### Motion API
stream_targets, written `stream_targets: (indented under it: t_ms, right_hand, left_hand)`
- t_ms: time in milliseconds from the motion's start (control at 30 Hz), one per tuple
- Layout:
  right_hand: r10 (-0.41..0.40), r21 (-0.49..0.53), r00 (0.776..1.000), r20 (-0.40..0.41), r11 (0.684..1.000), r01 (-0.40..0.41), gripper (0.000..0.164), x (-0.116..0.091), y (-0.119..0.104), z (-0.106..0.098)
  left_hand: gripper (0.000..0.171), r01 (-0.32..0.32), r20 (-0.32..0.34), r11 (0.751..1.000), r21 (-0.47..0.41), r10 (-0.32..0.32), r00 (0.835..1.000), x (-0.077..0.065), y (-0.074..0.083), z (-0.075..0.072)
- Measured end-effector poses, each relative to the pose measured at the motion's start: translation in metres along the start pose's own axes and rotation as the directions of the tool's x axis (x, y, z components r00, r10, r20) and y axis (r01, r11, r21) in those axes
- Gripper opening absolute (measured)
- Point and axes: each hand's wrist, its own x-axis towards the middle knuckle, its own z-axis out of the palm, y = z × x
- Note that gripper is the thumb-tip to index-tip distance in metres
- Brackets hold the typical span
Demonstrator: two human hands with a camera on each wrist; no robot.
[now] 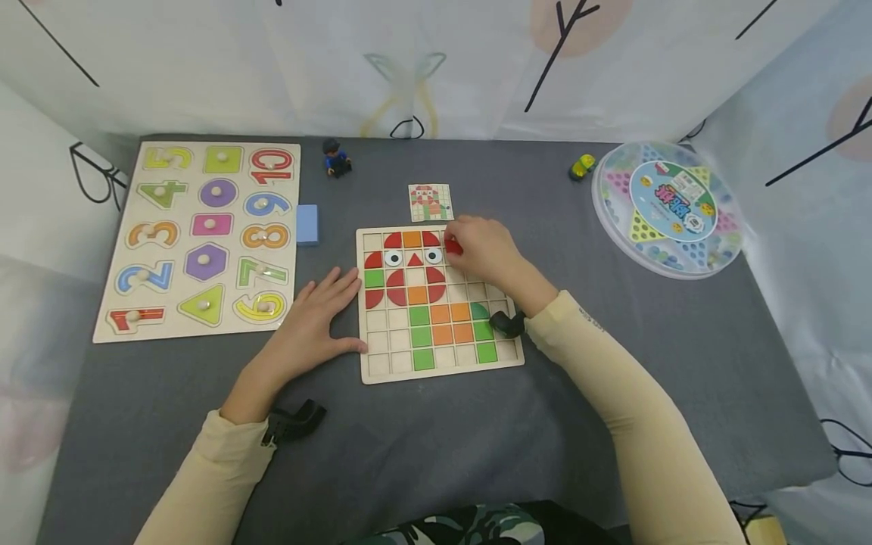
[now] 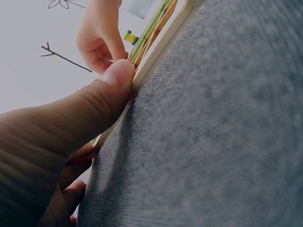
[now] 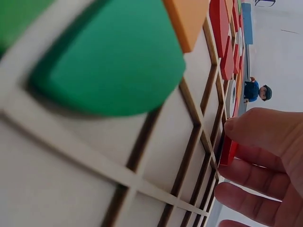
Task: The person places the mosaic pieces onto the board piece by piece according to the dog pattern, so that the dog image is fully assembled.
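Observation:
A wooden grid board (image 1: 377,321) lies in the middle of the table, partly filled with red, orange and green pieces and two round eye pieces. My right hand (image 1: 485,248) pinches a red puzzle piece (image 3: 228,151) between thumb and fingers, low over the board's upper right cells. My left hand (image 1: 309,322) is spread flat at the board's left side, its thumb and fingertips touching the edge. In the right wrist view, a green rounded piece (image 3: 113,61) sits in a near cell. Just behind the board lies a small pattern card (image 1: 431,202).
At left lies a number-and-shape knob puzzle (image 1: 173,303), with a blue block (image 1: 307,225) by its right edge. A toy figure (image 1: 336,159) stands at the back. At back right are a small yellow-green toy (image 1: 582,166) and a round clear box (image 1: 616,227).

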Motion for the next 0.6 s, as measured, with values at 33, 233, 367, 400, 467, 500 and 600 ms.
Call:
stream_targets:
  t_ms: [33,233,367,400,467,500,600]
  right_hand:
    - [0.002,0.002,1.000,-0.004,1.000,-0.002,0.022,-0.0001,0.0001,0.0003]
    - [0.024,0.009,1.000,-0.014,1.000,-0.024,0.019,0.0014,0.0020,0.0024]
    - [0.022,0.005,1.000,-0.015,1.000,-0.022,0.019,0.0004,0.0022,0.0028]
    - [0.021,0.005,1.000,-0.017,1.000,-0.021,0.019,-0.0002,0.0023,0.0031]
    - [0.018,0.009,1.000,-0.024,1.000,-0.017,0.018,-0.0014,0.0022,0.0036]
    - [0.016,0.012,1.000,-0.027,1.000,-0.015,0.018,-0.0021,0.0020,0.0038]
    - [0.010,0.014,1.000,-0.026,1.000,-0.010,0.017,-0.0040,0.0012,0.0038]
  left_hand:
    - [0.101,-0.001,-0.001,1.000,-0.001,0.001,1.000,-0.0002,-0.0002,0.0001]
    - [0.101,-0.003,-0.002,1.000,0.000,0.003,1.000,-0.0010,-0.0006,0.0004]
    - [0.101,0.002,0.004,1.000,-0.005,-0.002,1.000,-0.0006,-0.0005,0.0001]
    - [0.101,0.004,0.006,1.000,-0.007,-0.004,1.000,-0.0004,-0.0003,-0.0002]
    - [0.101,0.006,0.008,1.000,-0.008,-0.006,1.000,0.0001,0.0002,-0.0008]
    - [0.101,0.006,0.009,1.000,-0.009,-0.006,1.000,0.0003,0.0005,-0.0013]
    - [0.101,0.005,0.008,1.000,-0.009,-0.005,1.000,0.0005,0.0008,-0.0016]
